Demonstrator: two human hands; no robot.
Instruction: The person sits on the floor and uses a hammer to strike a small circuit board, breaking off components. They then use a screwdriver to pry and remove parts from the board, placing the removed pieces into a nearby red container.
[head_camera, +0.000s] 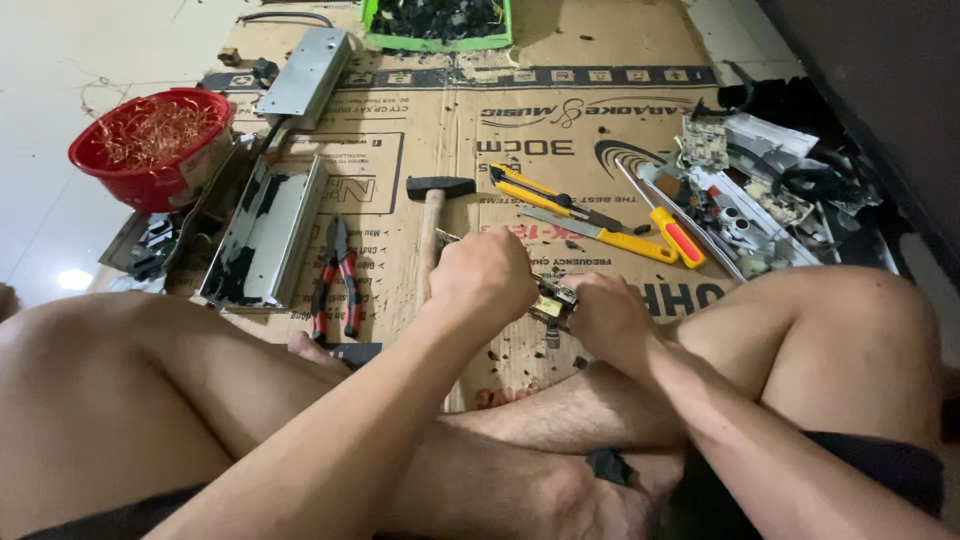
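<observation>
Sitting cross-legged on flattened cardboard (560, 140), I hold a small metal and yellow electrical part (553, 303) between both fists, just above the cardboard. My left hand (483, 275) is closed around a thin metal tool whose tip (446, 238) sticks out to the left. My right hand (607, 318) grips the part from the right. What lies under my fingers is hidden.
A hammer (434, 200) lies just beyond my left hand. Yellow snips (545, 195) and a yellow-handled screwdriver (625, 240) lie behind. Red pliers (337, 275) and grey metal casings (265, 230) sit left, beside a red bowl of copper wire (152, 135). Scrap circuit boards (740, 190) pile right; a green tray (438, 25) stands far back.
</observation>
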